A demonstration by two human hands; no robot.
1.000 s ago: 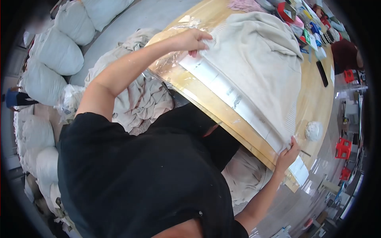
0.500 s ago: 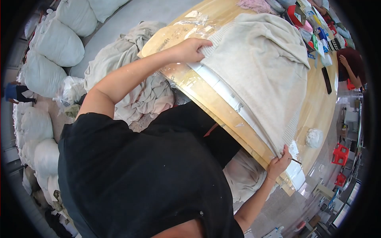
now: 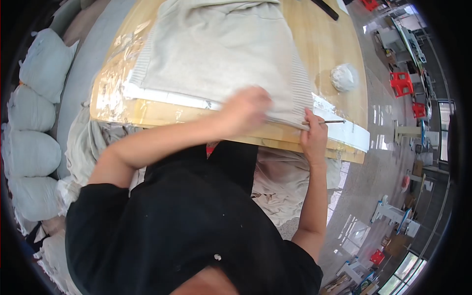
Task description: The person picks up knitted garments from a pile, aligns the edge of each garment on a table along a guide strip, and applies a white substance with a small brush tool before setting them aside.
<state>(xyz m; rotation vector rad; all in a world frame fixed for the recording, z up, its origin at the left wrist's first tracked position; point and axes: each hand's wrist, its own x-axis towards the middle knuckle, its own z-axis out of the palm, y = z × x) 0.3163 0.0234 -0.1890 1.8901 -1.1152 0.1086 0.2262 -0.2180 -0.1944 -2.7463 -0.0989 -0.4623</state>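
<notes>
Here the garment [image 3: 221, 59] lies on the desk [image 3: 322, 54], seemingly being straightened, right hand [image 3: 314, 137] pinching its corner [image 3: 300, 117] and a rod [image 3: 335, 121], blurred left hand's [image 3: 247, 109] grip unclear, the next move calling for steadiness.

head-height view, forward and down, close over hands [image 3: 247, 109] and table [image 3: 334, 44]

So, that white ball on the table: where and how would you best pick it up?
I'd probably grip the white ball around its opposite sides, the right hand, once free, coming down from above and cupped. The ball is roundish with no handle showing, and it sits on the wooden table apart from the knit garment, so there should be room around it.
</notes>
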